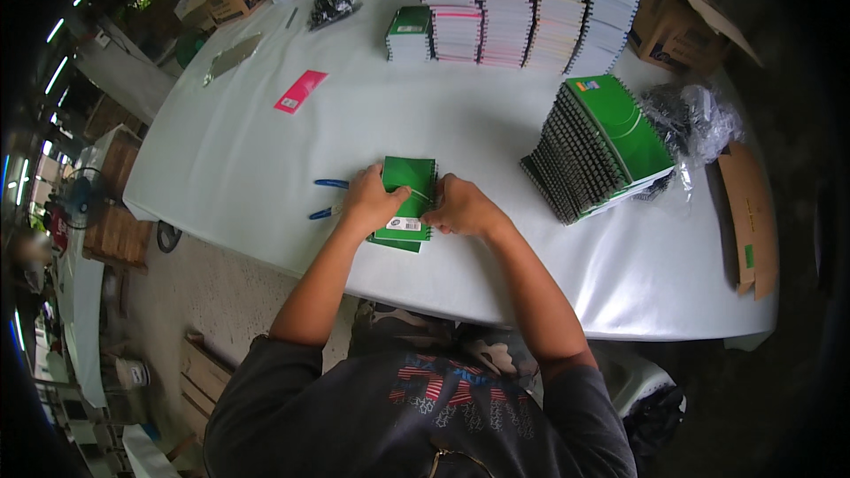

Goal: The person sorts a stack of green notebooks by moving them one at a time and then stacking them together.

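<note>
A green spiral notebook (407,179) lies on the table in front of me, its coil along the right edge and a white label near the bottom. Another green cover pokes out beneath it. My left hand (370,201) grips the notebook's left side, thumb on the cover. At the lower right edge my right hand (467,206) is closed, its fingertips pinched at the coil; what exactly they hold is hidden. Beside my left hand, two blue handles (331,183) stick out, seemingly of one hand tool whose head is covered.
A tall stack of green spiral notebooks (620,128) stands to the right, next to clear plastic bags (699,119) with black coils. Notebook piles (505,18) fill the far side. A pink card (301,91) lies at left; cardboard boxes (677,22) and a cardboard piece (748,217) edge the table.
</note>
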`<move>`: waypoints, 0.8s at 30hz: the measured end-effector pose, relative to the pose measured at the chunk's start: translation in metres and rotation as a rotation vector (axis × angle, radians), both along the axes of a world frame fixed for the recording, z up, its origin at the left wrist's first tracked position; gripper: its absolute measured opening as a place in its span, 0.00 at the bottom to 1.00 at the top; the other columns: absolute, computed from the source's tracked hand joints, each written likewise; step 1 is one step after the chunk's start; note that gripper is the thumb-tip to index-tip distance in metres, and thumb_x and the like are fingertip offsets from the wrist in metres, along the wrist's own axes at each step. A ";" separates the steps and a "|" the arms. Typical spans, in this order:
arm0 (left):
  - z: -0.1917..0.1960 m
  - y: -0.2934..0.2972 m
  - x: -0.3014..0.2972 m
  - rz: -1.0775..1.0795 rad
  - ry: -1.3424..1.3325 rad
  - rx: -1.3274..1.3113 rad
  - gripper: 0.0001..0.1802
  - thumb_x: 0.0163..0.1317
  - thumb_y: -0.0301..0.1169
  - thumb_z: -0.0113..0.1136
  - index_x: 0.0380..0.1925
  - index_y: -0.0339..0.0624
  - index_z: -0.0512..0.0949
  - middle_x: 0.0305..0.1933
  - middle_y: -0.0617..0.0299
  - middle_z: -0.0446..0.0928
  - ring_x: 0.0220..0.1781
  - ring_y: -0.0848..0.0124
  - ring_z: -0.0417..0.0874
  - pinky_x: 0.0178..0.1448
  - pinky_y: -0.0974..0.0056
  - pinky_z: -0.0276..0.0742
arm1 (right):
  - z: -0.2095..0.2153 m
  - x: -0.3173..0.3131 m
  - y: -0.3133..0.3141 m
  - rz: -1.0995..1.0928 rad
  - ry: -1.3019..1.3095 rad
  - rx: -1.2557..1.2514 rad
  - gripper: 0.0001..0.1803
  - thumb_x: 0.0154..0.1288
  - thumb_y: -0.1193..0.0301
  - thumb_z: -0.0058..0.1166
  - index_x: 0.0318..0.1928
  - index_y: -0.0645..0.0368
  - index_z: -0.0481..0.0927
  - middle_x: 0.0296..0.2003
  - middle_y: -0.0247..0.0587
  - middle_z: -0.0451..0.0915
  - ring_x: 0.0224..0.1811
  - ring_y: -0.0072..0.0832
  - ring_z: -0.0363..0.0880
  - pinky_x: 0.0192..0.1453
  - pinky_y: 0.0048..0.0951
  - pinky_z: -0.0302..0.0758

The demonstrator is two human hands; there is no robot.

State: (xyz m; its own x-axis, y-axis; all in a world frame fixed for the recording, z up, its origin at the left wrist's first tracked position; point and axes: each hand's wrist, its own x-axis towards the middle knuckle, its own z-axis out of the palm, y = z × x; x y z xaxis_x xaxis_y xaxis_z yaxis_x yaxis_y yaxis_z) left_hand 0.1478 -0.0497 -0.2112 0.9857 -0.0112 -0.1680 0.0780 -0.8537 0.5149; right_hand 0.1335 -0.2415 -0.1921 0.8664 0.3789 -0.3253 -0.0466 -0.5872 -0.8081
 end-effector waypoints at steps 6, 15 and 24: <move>-0.001 -0.022 -0.010 0.083 -0.153 0.340 0.35 0.54 0.47 0.59 0.54 0.31 0.65 0.54 0.45 0.68 0.59 0.57 0.67 0.61 0.54 0.62 | 0.002 0.004 -0.001 0.068 0.089 0.016 0.26 0.48 0.72 0.65 0.46 0.72 0.71 0.23 0.44 0.79 0.24 0.29 0.79 0.28 0.27 0.76; 0.042 -0.019 -0.001 -0.290 -0.390 -1.272 0.21 0.58 0.24 0.58 0.49 0.38 0.62 0.48 0.59 0.70 0.50 0.73 0.71 0.55 0.68 0.68 | -0.008 0.016 -0.012 -0.120 -0.375 0.733 0.20 0.60 0.78 0.54 0.53 0.64 0.67 0.46 0.52 0.77 0.52 0.34 0.75 0.57 0.33 0.69; -0.015 -0.009 0.011 -0.300 -0.260 -1.054 0.28 0.60 0.26 0.58 0.59 0.37 0.59 0.55 0.57 0.69 0.58 0.71 0.68 0.63 0.64 0.61 | -0.031 0.018 -0.007 -0.055 -0.359 0.445 0.18 0.62 0.81 0.49 0.53 0.61 0.69 0.46 0.48 0.77 0.50 0.38 0.75 0.56 0.34 0.69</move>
